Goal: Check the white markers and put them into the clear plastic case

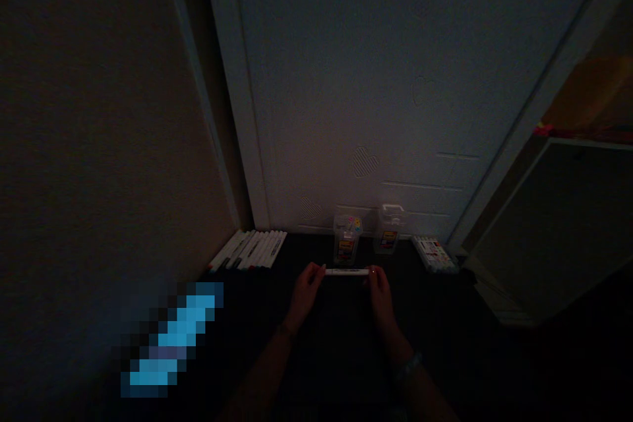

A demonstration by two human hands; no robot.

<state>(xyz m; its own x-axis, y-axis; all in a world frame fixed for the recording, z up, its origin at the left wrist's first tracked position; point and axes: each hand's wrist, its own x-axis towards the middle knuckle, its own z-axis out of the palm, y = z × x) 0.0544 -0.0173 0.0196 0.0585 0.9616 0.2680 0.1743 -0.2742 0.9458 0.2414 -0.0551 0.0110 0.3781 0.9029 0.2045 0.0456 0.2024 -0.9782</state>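
Observation:
A white marker (pixel 347 271) lies level across the middle of the head view, held at both ends. My left hand (pixel 307 287) pinches its left end, and my right hand (pixel 380 287) grips the right end, fingers closed. Just beyond the marker stands a clear plastic container (pixel 345 247) with a printed label and a few coloured marker ends showing at its top. A second clear container (pixel 388 237) with a handle is farther back to the right. Off to the left, a row of white markers (pixel 260 248) lies side by side on the dark surface.
A pack of markers (pixel 435 254) lies at the back right. Behind the dark tabletop (pixel 341 343) rises a pale wall panel (pixel 346 92) with raised hearts. A blurred-out bright blue screen (pixel 178 336) sits at the left. The scene is very dim.

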